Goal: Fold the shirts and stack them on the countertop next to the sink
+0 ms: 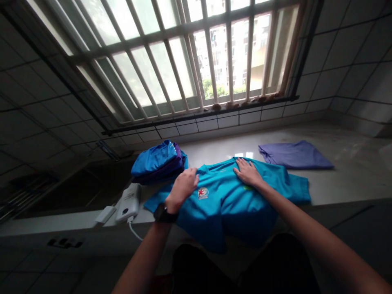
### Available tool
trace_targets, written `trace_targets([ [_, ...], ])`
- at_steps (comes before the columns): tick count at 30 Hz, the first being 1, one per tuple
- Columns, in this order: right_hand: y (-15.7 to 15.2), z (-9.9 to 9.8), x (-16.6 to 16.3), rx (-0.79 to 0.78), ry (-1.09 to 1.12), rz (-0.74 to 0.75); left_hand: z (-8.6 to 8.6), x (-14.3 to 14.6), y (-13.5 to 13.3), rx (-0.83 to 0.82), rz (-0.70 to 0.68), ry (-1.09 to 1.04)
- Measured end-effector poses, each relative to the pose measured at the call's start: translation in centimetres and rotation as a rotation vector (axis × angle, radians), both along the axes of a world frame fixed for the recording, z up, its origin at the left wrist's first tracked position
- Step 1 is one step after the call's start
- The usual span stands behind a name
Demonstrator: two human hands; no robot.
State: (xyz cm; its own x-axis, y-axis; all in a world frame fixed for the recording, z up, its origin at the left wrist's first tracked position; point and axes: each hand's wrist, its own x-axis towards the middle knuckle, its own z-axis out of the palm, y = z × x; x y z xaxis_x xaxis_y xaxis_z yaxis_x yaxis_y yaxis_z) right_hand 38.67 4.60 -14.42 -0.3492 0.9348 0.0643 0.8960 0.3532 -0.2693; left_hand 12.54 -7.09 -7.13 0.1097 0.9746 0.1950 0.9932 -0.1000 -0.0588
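Under your fingers the turquoise shirt point(211, 214) is lying spread, its lower part hanging over the counter edge point(333, 200); it is looking light, soft and pliable, so the shoulder seams are probably offering the best hold. Your right hand point(248, 172) is resting flat, fingers slightly parted; your left point(183, 185) is curling its fingers, whether pinching cloth I cannot tell. Left of those fingers a folded clothes pile point(154, 160) is sitting; farther left, an apparent sink point(76, 183) is showing, contents too dark to tell.
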Motion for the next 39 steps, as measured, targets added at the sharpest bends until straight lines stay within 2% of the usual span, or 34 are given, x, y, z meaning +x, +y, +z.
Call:
trace_targets([
  [2, -0.1, 0.0, 0.0, 0.0, -0.009, -0.004, -1.9, 2.5, 2.4, -0.134, -0.011, 0.0],
  [4, -0.2, 0.0, 0.0, 0.001, -0.021, -0.006, -3.6, 4.0, 4.6, -0.173, 0.031, 0.004],
  [8, -0.4, 0.1, -0.1, -0.007, -0.048, -0.018, -5.5, 3.9, 7.4, -0.173, 0.02, -0.045],
  [12, 0.5, 0.6, -0.1, -0.031, -0.086, -0.065, -5.7, 2.9, 8.6, -0.159, 0.026, -0.095],
  [18, 2.8, 1.6, 0.1, -0.061, -0.136, -0.083, -5.7, 3.3, 8.5, -0.093, 0.116, -0.139],
  [24, 3.0, 1.1, 0.2, -0.025, -0.118, -0.109, -5.8, 3.5, 8.2, -0.067, 0.117, -0.138],
  [28, 3.1, 0.7, 0.6, 0.009, -0.055, -0.092, -5.9, 3.4, 8.2, -0.073, 0.111, -0.167],
  [34, 3.5, 0.9, 1.5, 0.184, 0.117, -0.02, -6.1, 3.3, 8.4, -0.067, 0.099, -0.195],
  [39, 3.6, 1.0, 1.7, 0.157, 0.154, 0.017, -6.0, 3.3, 8.4, -0.08, 0.107, -0.214],
])
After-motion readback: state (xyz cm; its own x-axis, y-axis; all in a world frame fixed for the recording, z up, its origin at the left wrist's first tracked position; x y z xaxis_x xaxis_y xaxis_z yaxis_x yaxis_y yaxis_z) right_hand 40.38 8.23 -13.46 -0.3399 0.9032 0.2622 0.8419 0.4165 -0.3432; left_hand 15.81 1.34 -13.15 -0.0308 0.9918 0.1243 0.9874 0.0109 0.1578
